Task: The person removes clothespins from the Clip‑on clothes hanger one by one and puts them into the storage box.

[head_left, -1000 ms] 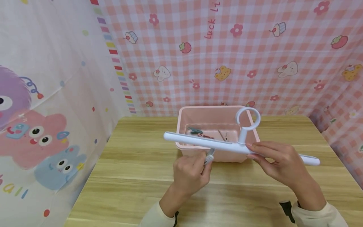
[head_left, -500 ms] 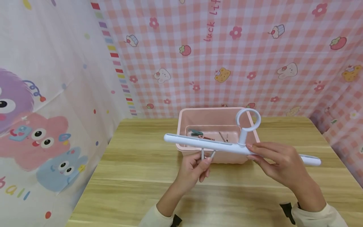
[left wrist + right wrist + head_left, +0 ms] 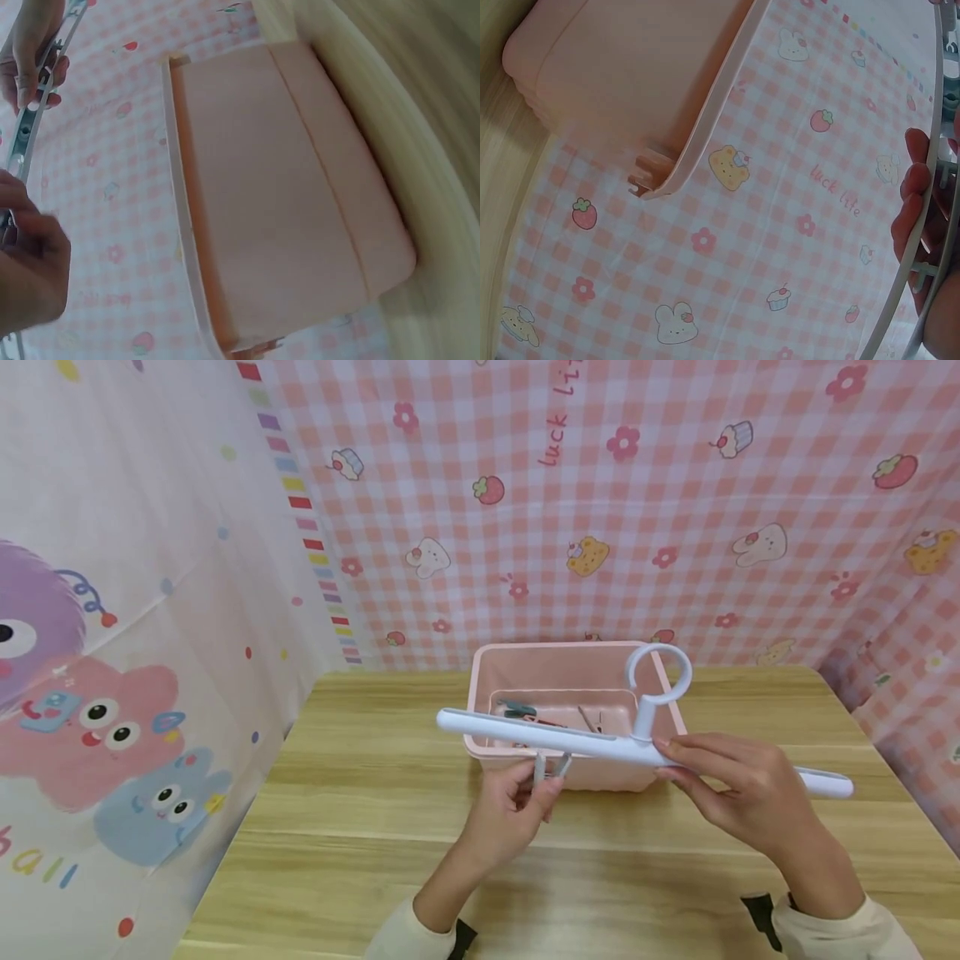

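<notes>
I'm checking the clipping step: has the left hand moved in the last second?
Yes. The left hand has risen and shifted slightly right toward the pink basket, its fingers now pinching the clip up against the hanger bar.

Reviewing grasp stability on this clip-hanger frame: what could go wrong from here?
1. The right hand holds the long white plastic hanger bar well off-centre, so the free left end could dip or twist.
2. The left hand only pinches the small grey clip under the bar; it might slip and drop onto the wooden table.
3. The bar hovers just above the pink plastic bin and could knock its rim.
</notes>
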Action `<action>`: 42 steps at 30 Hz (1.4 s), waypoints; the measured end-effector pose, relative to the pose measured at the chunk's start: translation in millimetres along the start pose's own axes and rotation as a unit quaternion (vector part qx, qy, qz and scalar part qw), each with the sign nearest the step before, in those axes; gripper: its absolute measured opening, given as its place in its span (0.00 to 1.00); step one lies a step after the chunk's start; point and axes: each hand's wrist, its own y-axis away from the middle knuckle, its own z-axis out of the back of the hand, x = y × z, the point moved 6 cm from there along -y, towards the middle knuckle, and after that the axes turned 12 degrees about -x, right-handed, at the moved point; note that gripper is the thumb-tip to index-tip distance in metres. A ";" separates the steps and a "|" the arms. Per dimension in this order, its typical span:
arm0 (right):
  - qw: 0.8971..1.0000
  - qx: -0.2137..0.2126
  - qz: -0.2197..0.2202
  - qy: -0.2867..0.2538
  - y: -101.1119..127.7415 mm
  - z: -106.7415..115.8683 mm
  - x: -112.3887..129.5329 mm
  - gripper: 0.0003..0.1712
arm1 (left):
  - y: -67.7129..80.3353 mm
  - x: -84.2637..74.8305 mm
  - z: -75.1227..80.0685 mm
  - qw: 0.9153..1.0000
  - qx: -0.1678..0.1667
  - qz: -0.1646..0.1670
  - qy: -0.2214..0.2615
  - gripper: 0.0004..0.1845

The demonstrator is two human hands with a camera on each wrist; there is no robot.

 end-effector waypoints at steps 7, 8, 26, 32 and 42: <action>1.000 0.012 -0.002 -0.003 0.0 -1.3 0.1 0.27 | 4.7 -24.1 4.4 0.904 -0.116 -0.316 -0.262 0.12; 1.000 0.014 -0.003 -0.004 0.1 -1.6 0.2 0.27 | 5.5 -26.0 4.2 0.887 -0.128 -0.339 -0.285 0.13; 1.000 -0.007 -0.003 -0.024 -1.8 -0.8 2.6 0.27 | 5.9 2.9 -2.8 0.983 0.041 0.048 0.172 0.17; 0.999 -0.010 -0.003 -0.032 -3.3 -1.6 3.5 0.27 | 6.8 4.6 -3.8 0.967 0.070 0.100 0.222 0.25; 1.000 0.005 0.001 -0.004 -2.5 -1.5 3.3 0.28 | 4.0 -0.5 2.4 0.999 0.017 0.027 0.037 0.09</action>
